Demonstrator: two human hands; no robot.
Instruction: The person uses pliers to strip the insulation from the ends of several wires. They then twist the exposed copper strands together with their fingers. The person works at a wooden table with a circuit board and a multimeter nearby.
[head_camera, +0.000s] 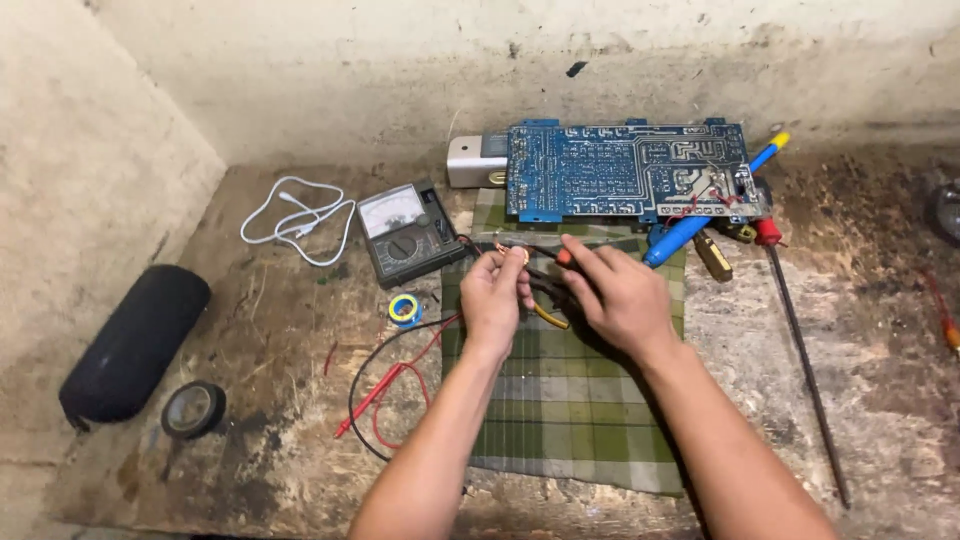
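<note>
the left hand (495, 290) is pinching a small copper part (522, 256) while the right hand (620, 293) is gripping pliers (545, 292) over the checked cloth (570, 400).

One view only, from a head-worn camera. It is looking steeply down and forward over the person's own forearms, which are entering from the bottom edge. It is facing the rear wall, with the blue circuit board (628, 170) lying just in front of that wall, above frame centre. The camera is sitting close, at arm's reach: the left hand (495, 290) and right hand (618, 290) are showing just below the board, over the green checked cloth (570, 400). The frame is taking in the worn bench well to the left of the board, as far as a side wall, and also to its right. No second view is sharing the scene.
</note>
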